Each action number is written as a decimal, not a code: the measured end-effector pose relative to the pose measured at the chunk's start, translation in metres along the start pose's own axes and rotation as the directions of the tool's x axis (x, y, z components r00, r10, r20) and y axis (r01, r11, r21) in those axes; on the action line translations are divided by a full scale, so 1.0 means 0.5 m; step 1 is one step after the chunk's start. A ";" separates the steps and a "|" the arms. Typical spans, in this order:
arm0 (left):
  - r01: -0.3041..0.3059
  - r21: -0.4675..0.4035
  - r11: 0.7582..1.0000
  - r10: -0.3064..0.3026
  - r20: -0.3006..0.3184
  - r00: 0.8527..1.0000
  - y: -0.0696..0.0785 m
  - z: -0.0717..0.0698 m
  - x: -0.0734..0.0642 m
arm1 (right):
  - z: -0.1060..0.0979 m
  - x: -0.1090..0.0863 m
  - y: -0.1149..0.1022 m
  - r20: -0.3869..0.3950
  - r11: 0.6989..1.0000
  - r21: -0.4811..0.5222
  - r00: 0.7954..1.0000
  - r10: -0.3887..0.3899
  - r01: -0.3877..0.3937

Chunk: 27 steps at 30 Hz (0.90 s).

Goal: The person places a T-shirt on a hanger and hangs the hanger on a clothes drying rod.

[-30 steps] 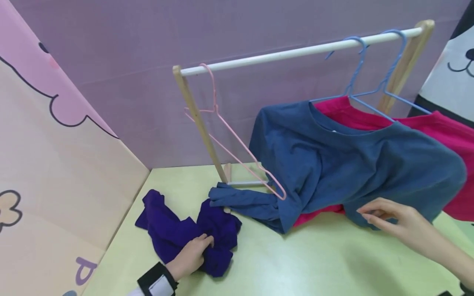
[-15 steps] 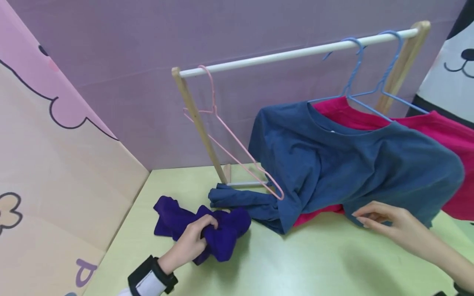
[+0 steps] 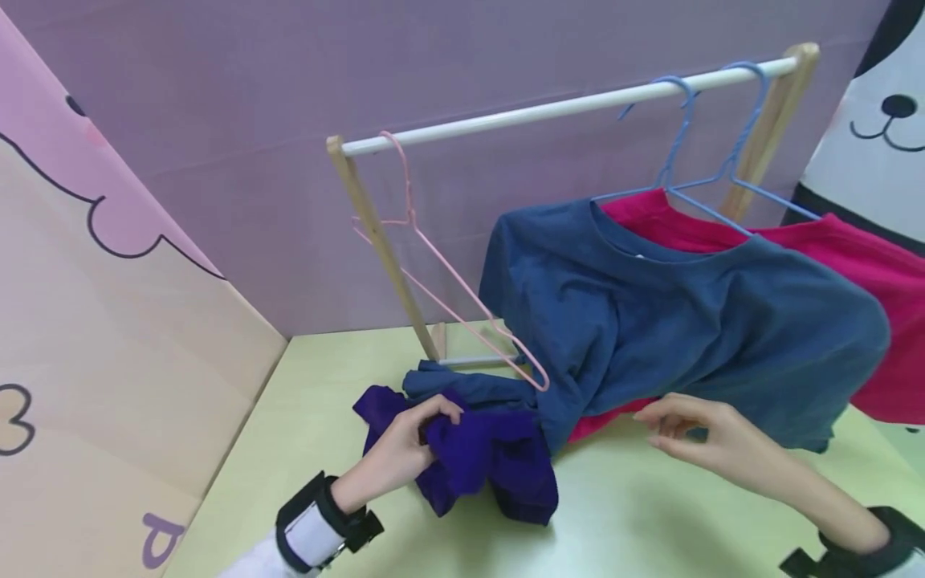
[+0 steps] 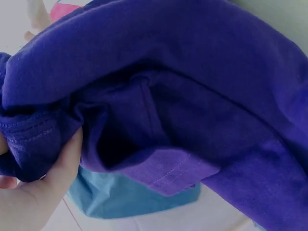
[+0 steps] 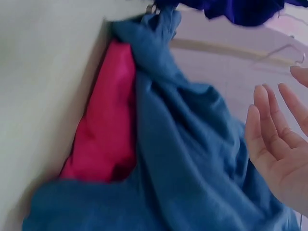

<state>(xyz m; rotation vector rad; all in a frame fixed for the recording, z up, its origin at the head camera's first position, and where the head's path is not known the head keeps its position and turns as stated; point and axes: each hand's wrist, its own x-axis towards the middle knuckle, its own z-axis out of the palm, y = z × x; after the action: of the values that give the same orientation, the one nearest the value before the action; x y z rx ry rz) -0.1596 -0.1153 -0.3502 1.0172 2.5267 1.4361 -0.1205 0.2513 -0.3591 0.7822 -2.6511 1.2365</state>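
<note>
Here I have the left hand [image 3: 401, 449] pinching the purple garment [image 3: 480, 457] in front of the blue shirt [image 3: 672, 321], presumably so the loose cloth drapes free; the right hand [image 3: 726, 441], fingers relaxed and holding nothing, hovers before that shirt.

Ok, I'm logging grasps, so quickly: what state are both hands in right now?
Left hand: closed, holding the purple garment.
Right hand: open, fingers relaxed, holding nothing.
</note>
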 end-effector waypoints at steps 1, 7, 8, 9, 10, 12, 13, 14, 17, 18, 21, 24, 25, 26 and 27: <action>0.003 -0.023 1.000 -0.002 0.006 1.000 0.002 0.003 0.005 | 0.008 0.006 -0.003 -0.002 1.000 0.004 1.000 -0.023 0.023; -0.023 -0.155 0.988 0.030 0.045 0.999 0.011 0.023 0.027 | 0.063 0.043 -0.026 0.022 0.994 0.014 0.994 -0.108 0.108; -0.029 -0.170 0.985 0.038 0.047 0.998 0.012 0.026 0.030 | 0.071 0.048 -0.029 0.038 0.993 0.031 0.993 -0.112 0.111; -0.032 -0.183 0.983 0.042 0.049 0.998 0.013 0.030 0.032 | 0.080 0.054 -0.033 0.048 0.992 0.051 0.992 -0.117 0.115; -0.034 -0.193 0.981 0.045 0.053 0.998 0.013 0.034 0.035 | 0.088 0.058 -0.037 0.058 0.991 0.065 0.991 -0.121 0.118; -0.029 -0.209 0.977 0.043 0.062 0.997 0.014 0.040 0.040 | 0.104 0.067 -0.041 0.063 0.989 0.083 0.990 -0.128 0.122; -0.025 -0.213 0.977 0.040 0.067 0.997 0.014 0.042 0.041 | 0.112 0.070 -0.042 0.056 0.989 0.083 0.990 -0.127 0.122; -0.014 -0.215 0.977 0.031 0.072 0.997 0.014 0.044 0.043 | 0.119 0.073 -0.042 0.042 0.989 0.077 0.990 -0.133 0.129; 0.022 -0.206 0.978 -0.002 0.093 0.996 0.011 0.049 0.046 | 0.137 0.081 -0.038 0.000 0.985 0.057 0.987 -0.162 0.162; 0.039 -0.193 0.980 -0.020 0.101 0.995 0.009 0.050 0.046 | 0.140 0.082 -0.036 -0.002 0.985 0.061 0.987 -0.161 0.161; 0.082 -0.157 0.984 -0.061 0.134 0.989 -0.004 0.051 0.047 | 0.144 0.085 -0.031 0.027 0.987 0.126 0.995 -0.100 0.096; 0.106 -0.138 0.985 -0.085 0.151 0.985 -0.027 0.050 0.048 | 0.140 0.086 -0.025 0.061 0.979 0.205 0.998 -0.004 -0.009; 0.110 -0.139 0.984 -0.089 0.152 0.984 -0.034 0.049 0.048 | 0.139 0.087 -0.023 0.066 0.973 0.229 0.998 0.022 -0.037; 0.117 -0.133 0.984 -0.097 0.148 0.984 -0.043 0.047 0.048 | 0.137 0.087 -0.021 0.062 0.968 0.244 0.997 0.034 -0.049; 0.126 -0.125 0.984 -0.108 0.141 0.984 -0.048 0.046 0.048 | 0.135 0.087 -0.019 0.055 0.966 0.252 0.998 0.042 -0.054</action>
<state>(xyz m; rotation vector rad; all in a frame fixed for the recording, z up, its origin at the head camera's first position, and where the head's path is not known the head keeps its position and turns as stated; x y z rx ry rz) -0.1826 -0.0930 -0.3759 0.8945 2.3207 1.4312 -0.1458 0.1782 -0.3838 0.7950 -2.5960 1.6129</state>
